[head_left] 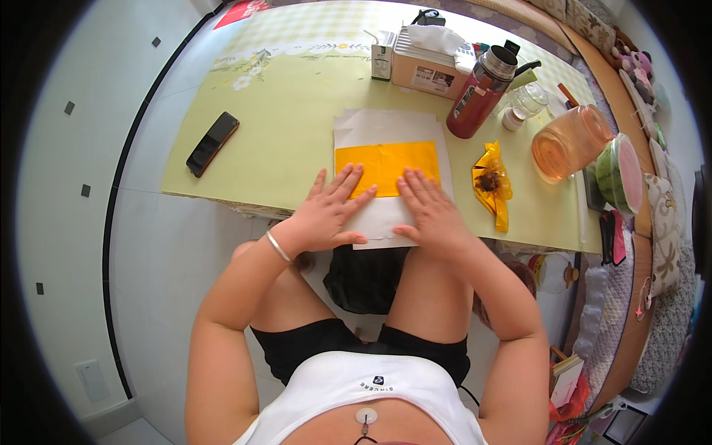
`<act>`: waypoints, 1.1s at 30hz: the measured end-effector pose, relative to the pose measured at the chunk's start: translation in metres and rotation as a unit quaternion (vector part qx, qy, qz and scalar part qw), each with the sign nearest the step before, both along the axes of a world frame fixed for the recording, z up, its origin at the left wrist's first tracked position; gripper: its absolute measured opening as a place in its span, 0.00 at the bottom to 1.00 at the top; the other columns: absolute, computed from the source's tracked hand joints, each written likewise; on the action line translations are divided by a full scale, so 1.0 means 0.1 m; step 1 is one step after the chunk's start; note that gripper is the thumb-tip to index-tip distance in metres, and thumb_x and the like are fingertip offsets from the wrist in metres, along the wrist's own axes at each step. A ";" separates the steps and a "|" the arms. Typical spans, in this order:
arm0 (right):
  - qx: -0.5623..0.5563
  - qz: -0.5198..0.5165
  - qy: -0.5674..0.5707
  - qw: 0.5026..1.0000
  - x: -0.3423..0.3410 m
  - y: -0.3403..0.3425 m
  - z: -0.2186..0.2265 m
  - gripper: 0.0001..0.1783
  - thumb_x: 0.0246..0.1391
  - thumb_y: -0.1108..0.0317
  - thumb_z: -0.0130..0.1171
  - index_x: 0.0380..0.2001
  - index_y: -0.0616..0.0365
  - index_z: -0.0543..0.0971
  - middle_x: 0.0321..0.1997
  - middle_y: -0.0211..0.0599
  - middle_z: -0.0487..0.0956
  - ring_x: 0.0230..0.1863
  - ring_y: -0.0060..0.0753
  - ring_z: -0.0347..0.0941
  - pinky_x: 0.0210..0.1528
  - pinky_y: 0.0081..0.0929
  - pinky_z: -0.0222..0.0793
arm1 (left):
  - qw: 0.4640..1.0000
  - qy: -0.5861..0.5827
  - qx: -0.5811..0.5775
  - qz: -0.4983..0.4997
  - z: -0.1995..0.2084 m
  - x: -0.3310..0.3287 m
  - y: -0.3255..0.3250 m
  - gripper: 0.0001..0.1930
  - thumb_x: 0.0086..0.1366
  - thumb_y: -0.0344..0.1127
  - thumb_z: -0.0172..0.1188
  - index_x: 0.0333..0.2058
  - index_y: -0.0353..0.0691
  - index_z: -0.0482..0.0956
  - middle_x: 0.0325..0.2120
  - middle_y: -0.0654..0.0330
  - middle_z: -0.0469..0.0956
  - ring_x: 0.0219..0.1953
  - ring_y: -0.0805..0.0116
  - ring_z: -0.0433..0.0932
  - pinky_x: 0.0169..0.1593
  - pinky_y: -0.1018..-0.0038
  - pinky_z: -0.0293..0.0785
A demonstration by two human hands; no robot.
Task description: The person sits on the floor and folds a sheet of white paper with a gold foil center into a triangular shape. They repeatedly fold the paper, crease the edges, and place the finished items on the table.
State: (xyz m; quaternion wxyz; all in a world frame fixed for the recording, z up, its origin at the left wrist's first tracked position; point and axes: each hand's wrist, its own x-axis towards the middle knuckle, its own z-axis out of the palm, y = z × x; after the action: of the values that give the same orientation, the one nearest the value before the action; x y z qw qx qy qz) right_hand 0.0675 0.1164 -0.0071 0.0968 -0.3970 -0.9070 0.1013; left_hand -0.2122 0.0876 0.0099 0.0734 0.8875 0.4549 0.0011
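Well, one yellow sheet [386, 156] lies on white paper [386, 222]

One table [289, 111] spreads in front of me, its pale green cover printed with flowers and a line of script toward the far side. My one white top [326, 378] bears a small dark emblem and lettering on the chest. The white paper sticks out slightly over the table's near edge; its uneven far edge suggests several layers, but I cannot count them. The yellow sheet lies flat on top of it. My left hand [325, 213] is open, fingers spread across the sheet's left edge; my right hand [432, 208] is open too, four fingertips on the sheet's right part. Both thumbs point inward over the white paper.

Beyond, one tissue box [426, 70] carries a label too small to read. Toward my right are one pinkish jug [567, 144], one red flask [475, 104] with a pale printed mark, one cut watermelon [615, 174] and one crumpled gold wrapper [500, 178]. One dark phone [213, 144] lies to my left. One small printed carton [381, 61] stands just beside the tissue box.
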 end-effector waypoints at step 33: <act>-0.445 -0.289 0.554 0.642 0.07 0.45 0.19 0.10 0.62 0.62 0.65 0.37 0.58 0.79 0.34 0.39 0.85 0.32 0.29 0.84 0.35 0.22 0.81 | 0.587 -0.690 -0.177 0.385 0.01 0.14 0.15 0.06 0.68 0.29 0.64 0.35 0.31 0.82 0.28 0.56 0.84 0.32 0.68 0.86 0.37 0.77 0.83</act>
State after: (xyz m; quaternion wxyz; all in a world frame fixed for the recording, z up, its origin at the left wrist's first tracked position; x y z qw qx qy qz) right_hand 0.0749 0.1615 0.0115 0.4171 -0.5038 -0.3693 0.6602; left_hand -0.1984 0.1029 0.0105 0.5132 0.3324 0.5584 0.5607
